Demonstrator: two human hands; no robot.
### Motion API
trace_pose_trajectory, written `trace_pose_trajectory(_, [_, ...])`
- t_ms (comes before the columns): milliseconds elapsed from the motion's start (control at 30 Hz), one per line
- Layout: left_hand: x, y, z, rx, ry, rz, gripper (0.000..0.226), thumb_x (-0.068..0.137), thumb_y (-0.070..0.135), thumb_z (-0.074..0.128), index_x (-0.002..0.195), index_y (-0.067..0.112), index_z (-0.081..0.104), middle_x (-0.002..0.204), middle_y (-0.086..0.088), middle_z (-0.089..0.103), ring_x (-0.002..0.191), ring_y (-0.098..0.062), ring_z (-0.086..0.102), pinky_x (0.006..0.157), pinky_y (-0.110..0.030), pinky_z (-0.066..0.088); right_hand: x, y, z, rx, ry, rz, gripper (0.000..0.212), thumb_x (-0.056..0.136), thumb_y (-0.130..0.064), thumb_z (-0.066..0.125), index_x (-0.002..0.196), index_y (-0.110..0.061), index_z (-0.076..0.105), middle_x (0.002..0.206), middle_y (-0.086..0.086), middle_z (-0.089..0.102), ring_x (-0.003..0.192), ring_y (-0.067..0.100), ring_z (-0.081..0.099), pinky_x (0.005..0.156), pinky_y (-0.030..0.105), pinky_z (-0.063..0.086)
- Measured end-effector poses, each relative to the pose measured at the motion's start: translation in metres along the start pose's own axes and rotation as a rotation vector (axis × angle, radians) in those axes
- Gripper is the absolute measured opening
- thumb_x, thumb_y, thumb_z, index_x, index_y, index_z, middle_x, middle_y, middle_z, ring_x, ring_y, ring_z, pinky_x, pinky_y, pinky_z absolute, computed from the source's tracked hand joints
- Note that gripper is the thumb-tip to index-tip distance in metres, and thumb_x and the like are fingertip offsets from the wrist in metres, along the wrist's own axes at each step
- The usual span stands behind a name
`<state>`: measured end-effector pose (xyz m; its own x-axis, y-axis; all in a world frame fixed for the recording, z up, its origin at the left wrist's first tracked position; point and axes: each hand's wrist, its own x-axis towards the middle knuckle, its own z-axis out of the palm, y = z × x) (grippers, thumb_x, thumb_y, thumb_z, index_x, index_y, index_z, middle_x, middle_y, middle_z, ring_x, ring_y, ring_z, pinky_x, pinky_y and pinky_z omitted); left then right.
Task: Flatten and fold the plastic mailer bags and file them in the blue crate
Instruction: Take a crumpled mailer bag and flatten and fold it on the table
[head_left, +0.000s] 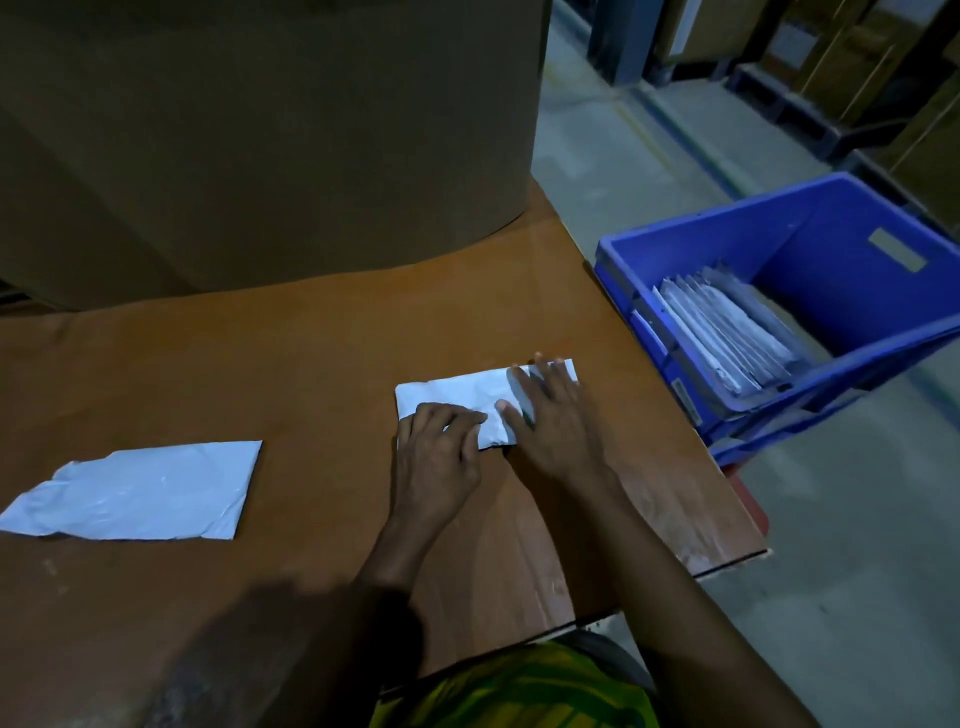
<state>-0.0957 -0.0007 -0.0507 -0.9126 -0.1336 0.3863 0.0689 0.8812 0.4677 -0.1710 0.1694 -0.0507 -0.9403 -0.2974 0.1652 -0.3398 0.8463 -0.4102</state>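
Our left hand (439, 454) and right hand (551, 418) press open-palmed on the folded mailer (453, 391), which could spring open when released.

Dim indoor scene with a cool, bluish cast. The pale flat mailer (135, 493) is the brightest patch on the brown desk (311, 338). The near left forearm (291, 649) is dark and blurred. Background shelves (857, 78) look soft and grainy. Straight edges bow outward toward the frame's borders.

Dim room: brown table (260, 364), big cardboard box (260, 130), grey concrete floor (857, 545).
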Motion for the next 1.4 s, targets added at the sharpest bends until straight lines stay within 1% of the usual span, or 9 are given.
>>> trace_pose_trajectory(67, [0.002, -0.002, -0.001, -0.025, -0.003, 0.004, 0.019, 0.098, 0.02, 0.062, 0.109, 0.025, 0.077, 0.109, 0.011, 0.07, 0.11, -0.017, 0.06, 0.093, -0.04, 0.044, -0.008, 0.002, 0.012, -0.052, -0.064, 0.014, 0.067, 0.106, -0.062, 0.016, 0.162, -0.029, 0.033, 0.172, 0.002, 0.018, 0.161, 0.025, 0.002, 0.129, 0.047, 0.011])
trace_pose_trajectory(167, [0.0, -0.006, -0.005, -0.047, 0.03, -0.024, 0.017, 0.099, 0.023, 0.062, 0.109, 0.024, 0.076, 0.114, 0.009, 0.07, 0.113, -0.019, 0.06, 0.093, -0.04, 0.043, -0.005, 0.002, 0.008, -0.09, -0.149, 0.043, 0.072, 0.103, -0.065, 0.006, 0.165, -0.032, 0.018, 0.174, -0.002, 0.004, 0.16, 0.022, -0.011, 0.13, 0.046, 0.001])
trace_pose_trajectory(400, [0.001, -0.018, -0.019, -0.027, 0.169, -0.196, 0.028, 0.091, 0.012, 0.053, 0.106, 0.022, 0.074, 0.113, 0.005, 0.069, 0.105, -0.025, 0.058, 0.089, -0.041, 0.042, -0.004, -0.054, 0.01, 0.057, -0.146, -0.148, 0.052, 0.108, -0.049, 0.033, 0.155, -0.029, 0.045, 0.167, -0.004, 0.033, 0.158, 0.022, 0.017, 0.128, 0.047, 0.014])
trace_pose_trajectory(633, [-0.006, -0.023, -0.027, -0.049, 0.191, -0.288, 0.04, 0.085, 0.011, 0.045, 0.11, 0.023, 0.074, 0.111, 0.008, 0.068, 0.106, -0.022, 0.055, 0.09, -0.04, 0.042, -0.021, -0.068, 0.04, -0.085, -0.089, -0.188, 0.056, 0.111, -0.047, 0.019, 0.162, -0.029, 0.032, 0.168, -0.006, 0.031, 0.161, 0.025, 0.007, 0.129, 0.048, 0.01])
trace_pose_trajectory(933, [0.004, -0.009, -0.034, -0.152, 0.249, -0.299, 0.039, 0.088, 0.019, 0.04, 0.11, 0.022, 0.072, 0.111, 0.006, 0.069, 0.103, -0.025, 0.056, 0.09, -0.049, 0.047, -0.008, -0.093, 0.036, -0.17, -0.159, -0.1, 0.07, 0.104, -0.051, 0.004, 0.161, -0.026, 0.035, 0.167, 0.0, 0.033, 0.158, 0.035, 0.019, 0.126, 0.061, 0.008])
trace_pose_trajectory(1067, [0.002, -0.013, -0.039, -0.169, 0.317, -0.333, 0.041, 0.091, 0.021, 0.04, 0.117, 0.022, 0.071, 0.114, 0.006, 0.07, 0.105, -0.024, 0.055, 0.09, -0.047, 0.048, -0.004, -0.104, 0.042, -0.078, -0.228, -0.198, 0.069, 0.102, -0.047, 0.008, 0.162, -0.024, 0.033, 0.169, 0.002, 0.03, 0.158, 0.031, 0.02, 0.128, 0.051, 0.008])
trace_pose_trajectory(1200, [-0.003, -0.021, -0.037, -0.181, 0.309, -0.358, 0.041, 0.092, 0.015, 0.038, 0.116, 0.02, 0.07, 0.115, 0.007, 0.07, 0.106, -0.021, 0.056, 0.091, -0.047, 0.048, -0.002, -0.099, 0.048, 0.08, -0.153, -0.149, 0.06, 0.106, -0.051, 0.021, 0.153, -0.026, 0.051, 0.159, -0.001, 0.048, 0.153, 0.026, 0.034, 0.123, 0.047, 0.025])
trace_pose_trajectory(1300, [-0.003, -0.028, -0.033, -0.145, 0.233, -0.326, 0.034, 0.095, 0.015, 0.041, 0.112, 0.021, 0.069, 0.111, 0.007, 0.07, 0.102, -0.025, 0.058, 0.092, -0.047, 0.046, 0.007, -0.09, 0.037, 0.164, -0.245, -0.173, 0.058, 0.106, -0.049, 0.026, 0.155, -0.027, 0.047, 0.161, -0.004, 0.044, 0.153, 0.022, 0.03, 0.125, 0.043, 0.02])
trace_pose_trajectory(1400, [-0.002, -0.03, -0.03, -0.089, 0.162, -0.19, 0.024, 0.097, 0.012, 0.05, 0.109, 0.019, 0.07, 0.109, 0.003, 0.069, 0.099, -0.027, 0.059, 0.086, -0.044, 0.047, 0.003, -0.076, 0.023, 0.209, 0.006, -0.155, 0.041, 0.101, -0.031, 0.05, 0.136, -0.016, 0.066, 0.138, 0.004, 0.066, 0.13, 0.027, 0.057, 0.116, 0.042, 0.034])
